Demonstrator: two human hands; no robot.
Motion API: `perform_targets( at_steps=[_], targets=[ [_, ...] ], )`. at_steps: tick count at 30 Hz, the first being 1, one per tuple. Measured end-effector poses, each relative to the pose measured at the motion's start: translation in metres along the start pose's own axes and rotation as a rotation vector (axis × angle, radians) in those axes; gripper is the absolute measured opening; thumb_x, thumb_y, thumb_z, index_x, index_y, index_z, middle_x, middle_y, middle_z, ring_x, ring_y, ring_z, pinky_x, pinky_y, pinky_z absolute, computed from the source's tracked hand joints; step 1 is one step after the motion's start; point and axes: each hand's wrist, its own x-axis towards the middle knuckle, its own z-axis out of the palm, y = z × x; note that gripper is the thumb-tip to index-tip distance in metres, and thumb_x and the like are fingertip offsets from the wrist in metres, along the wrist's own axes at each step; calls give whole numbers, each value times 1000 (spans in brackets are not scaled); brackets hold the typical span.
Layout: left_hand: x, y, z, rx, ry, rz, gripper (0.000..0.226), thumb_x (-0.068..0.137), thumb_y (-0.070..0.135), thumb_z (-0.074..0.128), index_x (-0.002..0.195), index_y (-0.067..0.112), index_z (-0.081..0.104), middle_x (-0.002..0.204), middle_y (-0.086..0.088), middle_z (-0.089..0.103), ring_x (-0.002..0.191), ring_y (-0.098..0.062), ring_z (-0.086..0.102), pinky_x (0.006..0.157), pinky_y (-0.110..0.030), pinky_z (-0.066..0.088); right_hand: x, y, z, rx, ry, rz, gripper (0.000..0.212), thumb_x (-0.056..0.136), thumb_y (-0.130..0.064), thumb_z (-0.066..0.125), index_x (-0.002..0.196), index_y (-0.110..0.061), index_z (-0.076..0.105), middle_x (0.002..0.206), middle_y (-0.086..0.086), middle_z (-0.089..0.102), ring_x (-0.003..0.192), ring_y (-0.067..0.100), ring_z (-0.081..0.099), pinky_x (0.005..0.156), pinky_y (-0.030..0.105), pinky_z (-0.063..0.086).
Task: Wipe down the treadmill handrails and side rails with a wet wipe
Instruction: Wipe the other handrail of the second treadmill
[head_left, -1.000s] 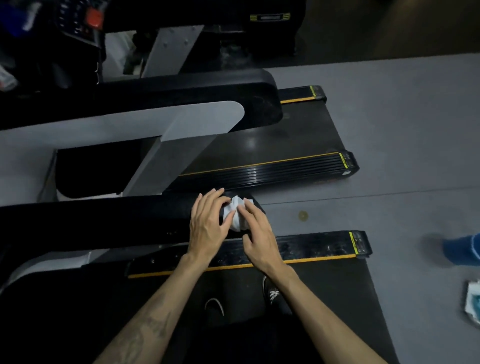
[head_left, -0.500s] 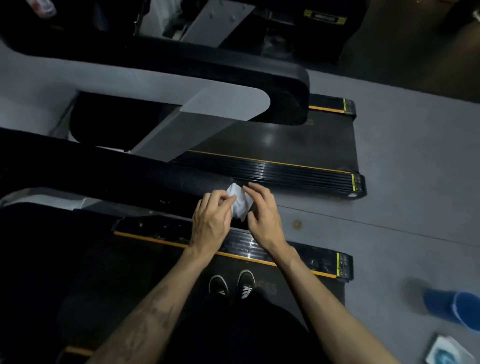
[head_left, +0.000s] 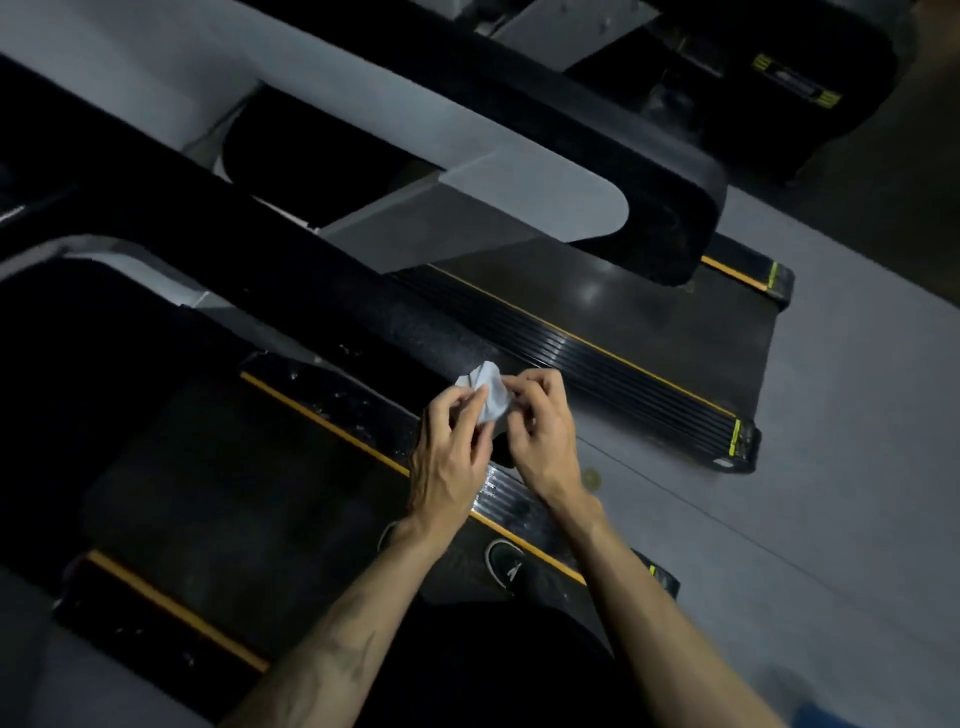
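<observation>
A crumpled white wet wipe sits between my two hands, just off the rear end of the black right handrail. My left hand pinches the wipe's left side with curled fingers. My right hand pinches its right side with thumb and fingertips. Under my hands runs the black right side rail with its yellow stripe, wet and shiny near my wrists. The left side rail lies at lower left.
I stand on the dark treadmill belt; my shoes show between my forearms. A second treadmill with its own handrail stands to the right. Grey floor lies beyond.
Both hands have lifted the wipe off the handrail's end and bunched it between the fingertips. My view has swung, so the treadmills now run diagonally.
</observation>
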Motion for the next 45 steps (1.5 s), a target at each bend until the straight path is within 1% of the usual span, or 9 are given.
perform_targets(
  at_steps=[8,13,18,27,31,34,39,42,45],
  targets=[
    [-15,43,51,-79,301,-301,39,101,4,63,139,-3,58,143,-24,46,137,-33,50,103,-46,53,12,28,-26,15,-227,-235,33,98,-7,60,130,-10,65,116,2,50,91,11,57,66,39,55],
    [-18,62,81,-206,394,-398,51,104,3,55,152,-3,40,164,-24,26,154,-27,29,120,-34,36,24,45,-36,-52,-309,-425,44,96,-8,47,138,-7,62,132,10,52,119,27,53,97,38,49],
    [-26,67,100,-339,457,-543,58,109,31,42,154,-4,33,164,-20,28,153,2,18,117,-12,27,48,45,-21,-105,-465,-717,43,101,0,46,142,1,55,155,18,45,150,34,34,120,50,32],
    [-10,48,92,-424,478,-577,53,111,17,36,161,9,20,171,-10,12,158,-18,13,122,-17,19,59,31,-11,-112,-546,-769,48,108,-24,37,144,4,52,157,19,43,152,33,31,123,48,29],
    [1,32,91,-399,525,-531,52,110,1,37,160,2,22,171,-13,10,158,-25,11,127,-38,21,69,31,-6,-125,-519,-823,46,105,-15,37,144,3,52,157,18,43,151,33,33,121,51,32],
    [2,26,97,-406,585,-540,50,109,0,40,158,-1,27,170,-15,16,158,-26,15,126,-46,24,78,32,1,-118,-504,-860,45,104,-12,38,142,3,54,156,20,43,150,34,34,120,51,32],
    [-8,31,120,-338,766,-658,40,107,8,50,144,-6,51,156,-19,46,148,-24,42,117,-36,42,84,35,14,-113,-453,-883,40,97,5,45,135,7,57,151,21,46,145,39,39,120,48,32],
    [-13,38,129,-312,832,-735,37,106,16,52,136,-5,60,148,-16,55,139,-21,52,111,-35,49,86,34,21,-93,-409,-892,32,98,-3,46,125,5,62,144,20,52,138,39,44,115,49,36],
    [-11,46,125,-381,824,-762,39,105,9,53,141,-5,55,153,-16,49,145,-20,45,115,-37,44,88,35,22,-99,-414,-905,34,98,-15,50,123,5,62,144,21,51,139,38,43,113,50,38]
  ],
)
